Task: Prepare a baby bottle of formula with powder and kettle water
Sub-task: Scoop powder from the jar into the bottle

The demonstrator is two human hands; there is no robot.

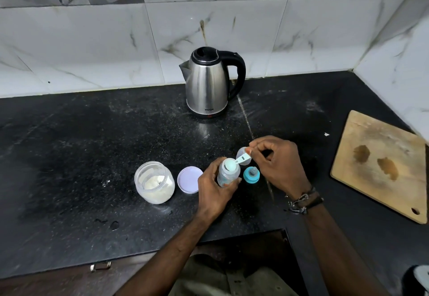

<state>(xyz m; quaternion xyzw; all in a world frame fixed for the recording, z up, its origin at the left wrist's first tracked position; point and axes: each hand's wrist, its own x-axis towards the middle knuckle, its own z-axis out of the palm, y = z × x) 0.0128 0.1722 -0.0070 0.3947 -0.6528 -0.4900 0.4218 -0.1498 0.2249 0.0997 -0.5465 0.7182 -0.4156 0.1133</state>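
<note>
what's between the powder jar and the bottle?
The jar's lid, lying flat on the counter between the jar and the bottle. The left hand gripping the bottle sits just right of it. Head view.

Black counter point(92, 133): kettle point(206, 84), powder jar point(154, 182), lid point(189, 179), teat cap point(251, 174), chopping board point(378, 165).

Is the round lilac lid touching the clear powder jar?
Apart. The head view shows a strip of black counter between the round lilac lid and the clear plastic powder jar.
</note>
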